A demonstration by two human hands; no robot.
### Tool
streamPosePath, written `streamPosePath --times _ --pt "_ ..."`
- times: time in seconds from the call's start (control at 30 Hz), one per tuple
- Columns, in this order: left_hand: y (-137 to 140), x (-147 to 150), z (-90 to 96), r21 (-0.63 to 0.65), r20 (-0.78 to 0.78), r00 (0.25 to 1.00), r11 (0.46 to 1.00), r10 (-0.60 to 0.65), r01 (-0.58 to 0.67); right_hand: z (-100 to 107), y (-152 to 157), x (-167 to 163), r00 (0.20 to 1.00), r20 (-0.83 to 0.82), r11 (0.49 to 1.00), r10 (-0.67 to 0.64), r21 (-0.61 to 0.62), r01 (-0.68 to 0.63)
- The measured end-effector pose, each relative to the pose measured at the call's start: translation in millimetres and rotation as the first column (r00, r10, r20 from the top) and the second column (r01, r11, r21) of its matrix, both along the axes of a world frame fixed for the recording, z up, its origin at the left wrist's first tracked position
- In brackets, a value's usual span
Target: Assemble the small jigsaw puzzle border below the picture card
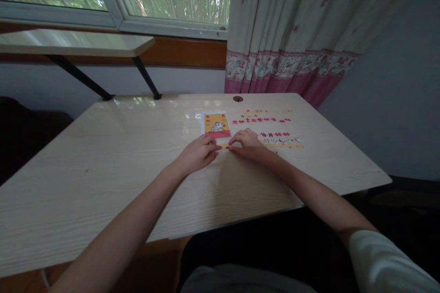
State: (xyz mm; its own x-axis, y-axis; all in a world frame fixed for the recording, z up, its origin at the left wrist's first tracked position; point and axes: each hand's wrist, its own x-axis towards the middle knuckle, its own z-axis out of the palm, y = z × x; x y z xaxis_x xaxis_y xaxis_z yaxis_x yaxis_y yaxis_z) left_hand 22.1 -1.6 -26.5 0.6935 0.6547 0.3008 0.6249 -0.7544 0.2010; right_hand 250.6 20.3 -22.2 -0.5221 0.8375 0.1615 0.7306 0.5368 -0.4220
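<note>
My left hand [196,154] and my right hand [250,145] meet over the table, fingertips almost together. Between them lie small yellow puzzle pieces [224,146], with a dark spot at the right fingertips. Both hands are closed in a pinch on these pieces; my fingers partly cover them. Just beyond my fingertips is a yellow and red picture card [216,127] with a white cartoon animal. Beside and behind my right hand, loose pieces lie in rows: red pieces [263,121], black-and-white pieces [287,140] and yellow pieces [292,146]. My right hand and forearm hide part of the nearer rows.
The pale wooden table [113,160] has its front edge close to my body. A raised shelf [75,43] on black supports stands at the back left. A round cable hole [238,99] sits near the back edge, below the curtain [275,32].
</note>
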Motion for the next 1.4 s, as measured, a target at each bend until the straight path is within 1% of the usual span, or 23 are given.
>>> streamPosePath --times 0.2,0.5,0.63,0.73,0.9,1.03,1.17,1.27,1.4 --pt "0 1 1.1 -0.013 -0.005 1.000 1.000 0.005 -0.005 -5 3 0 1.000 0.007 1.000 0.020 0.014 -0.020" --pt "0 0 0.6 -0.016 -0.013 1.000 1.000 0.008 -0.008 -8 5 -1 1.000 0.006 1.000 0.015 0.020 -0.015" --pt "0 0 1.6 -0.013 -0.019 1.000 1.000 0.009 -0.009 -5 3 0 1.000 -0.007 1.000 -0.003 -0.003 0.003" --pt "-1 0 2.2 -0.012 -0.014 1.000 1.000 0.005 -0.005 -2 3 4 0.999 0.024 1.000 -0.025 -0.012 0.025" --pt "-2 -1 3.7 -0.010 0.015 1.000 1.000 0.002 -0.002 3 3 11 0.998 0.066 1.000 -0.023 -0.006 0.023" --pt "1 -9 7.7 0.009 0.006 1.000 1.000 0.025 -0.025 8 2 2 0.997 0.071 1.000 0.005 0.002 -0.005" --pt "3 -16 10.2 0.014 -0.006 0.999 0.999 0.046 -0.046 12 2 -12 0.989 0.142 0.999 0.033 0.010 -0.035" --pt "3 -17 9.8 -0.008 -0.018 0.999 0.999 0.034 -0.035 13 5 -17 0.984 0.169 0.998 0.050 0.026 -0.055" --pt "3 -16 9.6 -0.026 -0.044 0.999 1.000 0.014 -0.015 10 8 -18 0.985 0.147 0.996 0.089 0.017 -0.093"
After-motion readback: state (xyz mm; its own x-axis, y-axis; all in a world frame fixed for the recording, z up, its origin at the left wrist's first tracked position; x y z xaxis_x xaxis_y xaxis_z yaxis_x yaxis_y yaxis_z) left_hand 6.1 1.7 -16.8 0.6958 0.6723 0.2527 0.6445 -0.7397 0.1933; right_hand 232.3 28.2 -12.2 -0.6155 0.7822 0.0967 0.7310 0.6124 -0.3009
